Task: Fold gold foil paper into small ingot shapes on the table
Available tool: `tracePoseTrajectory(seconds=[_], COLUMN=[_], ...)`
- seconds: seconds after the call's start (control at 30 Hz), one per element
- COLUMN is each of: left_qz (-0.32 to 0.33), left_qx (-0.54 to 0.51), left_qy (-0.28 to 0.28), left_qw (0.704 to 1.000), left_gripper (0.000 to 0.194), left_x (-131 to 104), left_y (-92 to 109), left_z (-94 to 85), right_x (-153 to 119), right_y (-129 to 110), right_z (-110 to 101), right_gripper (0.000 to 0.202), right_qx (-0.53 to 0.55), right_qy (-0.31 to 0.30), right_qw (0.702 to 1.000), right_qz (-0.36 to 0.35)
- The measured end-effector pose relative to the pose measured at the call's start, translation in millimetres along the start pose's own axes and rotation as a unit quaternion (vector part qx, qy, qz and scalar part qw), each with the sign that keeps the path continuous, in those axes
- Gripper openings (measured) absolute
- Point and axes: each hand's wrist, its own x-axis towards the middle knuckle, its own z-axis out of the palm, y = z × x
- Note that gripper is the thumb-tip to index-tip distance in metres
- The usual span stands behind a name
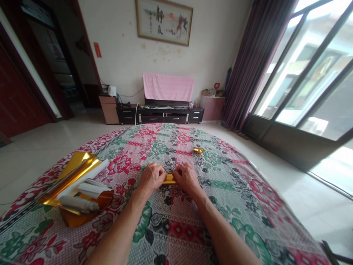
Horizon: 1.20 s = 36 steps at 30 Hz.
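Between my two hands is a small folded strip of gold foil paper (169, 179), low over the patterned cloth. My left hand (151, 178) pinches its left end with curled fingers. At the right end, my right hand (187, 177) grips it the same way. The ends of the strip are hidden under the fingers. A small folded gold foil piece (198, 150) lies farther off on the cloth, beyond my right hand.
A flowered cloth (193, 228) covers the rounded table. At left lie gold foil sheets (74, 171) with white rolls (78, 202). Beyond the table stand a low black cabinet (165, 117), a pink cloth (168, 86) over a screen-like shape, and a purple curtain (248, 62) by the window.
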Motion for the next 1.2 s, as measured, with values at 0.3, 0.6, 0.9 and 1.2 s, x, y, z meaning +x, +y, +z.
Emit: tracePoseTrajectory(seconds=[0.3, 0.6, 0.9, 1.2], left_qz=[-0.011, 0.003, 0.017, 0.001], left_qx=[-0.030, -0.034, -0.052, -0.056], left_qy=[-0.008, -0.007, 0.002, 0.016], left_qw=[0.999, 0.999, 0.999, 0.998], left_gripper=[0.009, 0.009, 0.010, 0.013], left_x=[0, -1, -1, 1], left_y=[-3, -9, -9, -10], left_z=[-4.3, -2.6, -2.1, -0.7], right_x=[-1, -1, 0, -3], right_y=[4, 11, 12, 9], right_z=[0, -8, -8, -7], right_gripper=[0.013, 0.024, 0.021, 0.019], right_qx=[0.027, 0.049, 0.064, 0.053], right_qy=[0.003, 0.004, -0.035, 0.004], right_qw=[1.000, 0.998, 0.995, 0.995], right_qz=[-0.014, -0.039, -0.071, -0.089])
